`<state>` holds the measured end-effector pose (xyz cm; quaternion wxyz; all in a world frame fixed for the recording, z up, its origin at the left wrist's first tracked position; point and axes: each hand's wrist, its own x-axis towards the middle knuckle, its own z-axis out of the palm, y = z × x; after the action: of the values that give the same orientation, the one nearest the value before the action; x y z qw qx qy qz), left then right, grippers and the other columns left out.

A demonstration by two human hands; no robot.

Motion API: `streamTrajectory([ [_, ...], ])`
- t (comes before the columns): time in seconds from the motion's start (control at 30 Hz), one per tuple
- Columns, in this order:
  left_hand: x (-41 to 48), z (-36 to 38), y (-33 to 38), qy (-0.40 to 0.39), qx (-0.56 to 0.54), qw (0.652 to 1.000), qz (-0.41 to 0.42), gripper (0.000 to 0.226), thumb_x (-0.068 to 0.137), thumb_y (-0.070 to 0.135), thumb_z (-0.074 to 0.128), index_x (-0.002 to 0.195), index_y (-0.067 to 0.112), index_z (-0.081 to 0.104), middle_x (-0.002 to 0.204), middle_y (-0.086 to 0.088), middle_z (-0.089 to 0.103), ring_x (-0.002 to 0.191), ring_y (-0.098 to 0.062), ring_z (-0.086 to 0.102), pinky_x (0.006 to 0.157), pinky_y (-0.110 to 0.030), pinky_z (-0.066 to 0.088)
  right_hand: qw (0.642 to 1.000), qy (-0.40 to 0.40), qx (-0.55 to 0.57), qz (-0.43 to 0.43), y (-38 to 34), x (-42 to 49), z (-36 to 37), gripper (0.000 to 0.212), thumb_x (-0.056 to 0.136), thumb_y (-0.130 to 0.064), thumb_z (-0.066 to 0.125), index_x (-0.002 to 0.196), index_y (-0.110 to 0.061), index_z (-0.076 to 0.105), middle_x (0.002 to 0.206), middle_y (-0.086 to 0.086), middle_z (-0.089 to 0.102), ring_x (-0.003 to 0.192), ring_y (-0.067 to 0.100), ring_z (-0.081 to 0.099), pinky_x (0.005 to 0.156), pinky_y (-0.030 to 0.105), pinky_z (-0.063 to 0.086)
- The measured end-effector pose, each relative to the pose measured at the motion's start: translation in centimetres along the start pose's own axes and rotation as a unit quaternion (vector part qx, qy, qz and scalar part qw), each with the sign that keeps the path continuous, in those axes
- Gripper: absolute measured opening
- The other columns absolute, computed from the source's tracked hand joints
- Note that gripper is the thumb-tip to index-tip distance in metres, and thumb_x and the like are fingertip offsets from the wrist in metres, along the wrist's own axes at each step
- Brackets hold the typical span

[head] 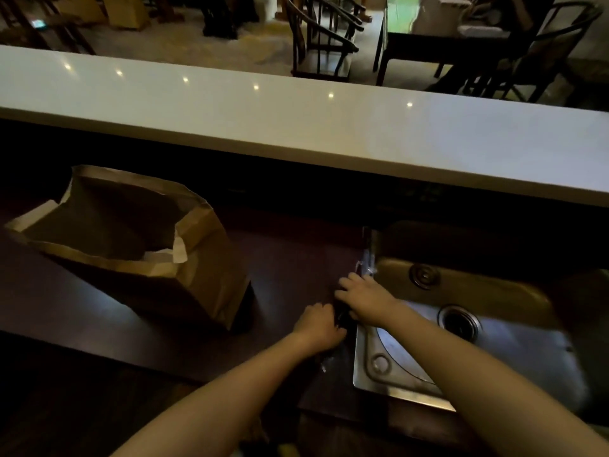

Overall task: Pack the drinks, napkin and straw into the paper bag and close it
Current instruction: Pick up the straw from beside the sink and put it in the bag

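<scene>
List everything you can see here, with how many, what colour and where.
paper bag: one, brown, open, standing left on the dark counter
something white: inside the bag, too dim to identify
sink: one, steel, right
upper counter: one, white, across the back
chairs: several, dark, beyond the counter
left hand: beside the sink's left edge, on a dark item, unclear
right hand: touching the same dark item

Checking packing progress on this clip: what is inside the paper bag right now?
The paper bag stands open on the dark counter. Something white shows low inside, possibly a napkin or cup lid. The bag's walls and shadow hide the rest, so no drinks can be confirmed.
</scene>
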<state>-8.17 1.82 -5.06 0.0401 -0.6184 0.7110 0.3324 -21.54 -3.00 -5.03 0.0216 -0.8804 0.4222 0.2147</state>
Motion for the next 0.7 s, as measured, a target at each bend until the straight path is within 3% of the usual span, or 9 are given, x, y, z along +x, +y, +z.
streamTrajectory([
  [0.07,0.4,1.4,0.0,0.017,-0.035,0.999,-0.018,0.045,0.083,0.029,0.056,0.118,0.003,0.046,0.125,-0.02,0.051,0.115,-0.035,0.048,0.095,-0.04,0.04,1.0,0.01,0.003,-0.015,-0.3,0.2,0.1,0.049,0.08,-0.016,0.058,0.128,-0.013,0.048,0.13,0.011,0.047,0.12,0.031,0.04,0.092,0.041,0.034],
  [0.2,1.1,2.2,-0.1,0.068,-0.064,0.995,-0.041,0.035,0.088,0.016,0.046,0.119,0.001,0.045,0.122,-0.021,0.055,0.113,-0.037,0.05,0.092,-0.041,0.041,0.996,0.09,0.015,-0.022,-0.4,0.7,0.2,0.038,0.055,-0.026,0.08,0.09,-0.019,0.067,0.09,0.002,0.067,0.087,0.024,0.061,0.071,0.034,0.046],
  [0.3,1.3,1.6,-0.8,0.091,-0.132,0.986,-0.052,0.023,0.09,0.012,0.039,0.108,0.004,0.05,0.113,-0.022,0.061,0.105,-0.039,0.056,0.084,-0.041,0.044,0.982,0.136,0.127,-0.008,-0.4,1.1,-0.1,0.023,0.08,-0.022,0.063,0.102,-0.014,0.063,0.105,0.008,0.062,0.105,0.029,0.053,0.09,0.037,0.033],
  [0.4,0.7,-0.1,-1.6,0.125,-0.162,0.978,-0.034,0.016,0.092,0.018,0.04,0.099,0.011,0.053,0.105,-0.018,0.066,0.099,-0.037,0.059,0.076,-0.037,0.044,0.965,0.206,0.161,0.007,0.7,1.1,-1.2,0.024,0.081,-0.03,0.064,0.099,-0.015,0.066,0.102,0.008,0.064,0.107,0.029,0.053,0.096,0.032,0.021],
  [0.5,-0.6,-2.2,-2.5,0.186,-0.208,0.96,0.007,0.017,0.092,0.023,0.047,0.097,0.012,0.058,0.096,-0.014,0.069,0.092,-0.031,0.061,0.074,-0.035,0.044,0.953,0.244,0.174,0.034,2.5,0.7,-3.9,0.033,0.078,-0.043,0.066,0.102,-0.02,0.068,0.107,0.004,0.063,0.114,0.024,0.049,0.107,0.036,0.015],
  [0.6,-1.8,-3.9,-3.2,0.203,-0.283,0.935,0.061,0.018,0.092,0.027,0.048,0.09,0.016,0.062,0.086,-0.012,0.067,0.081,-0.023,0.062,0.074,-0.037,0.048,0.94,0.245,0.238,0.03,4.1,0.5,-7.8,0.035,0.077,-0.042,0.069,0.106,-0.021,0.067,0.112,0.004,0.057,0.113,0.022,0.046,0.1,0.032,0.028],
  [0.7,-3.0,-5.9,-3.1,0.22,-0.358,0.904,0.073,0.025,0.096,0.023,0.041,0.079,0.028,0.059,0.067,-0.006,0.056,0.057,-0.005,0.051,0.055,-0.019,0.041,0.903,0.239,0.356,-0.013,4.2,0.2,-12.5,0.033,0.077,-0.024,0.073,0.108,-0.015,0.065,0.109,0.007,0.062,0.099,0.02,0.058,0.083,0.016,0.04],
])
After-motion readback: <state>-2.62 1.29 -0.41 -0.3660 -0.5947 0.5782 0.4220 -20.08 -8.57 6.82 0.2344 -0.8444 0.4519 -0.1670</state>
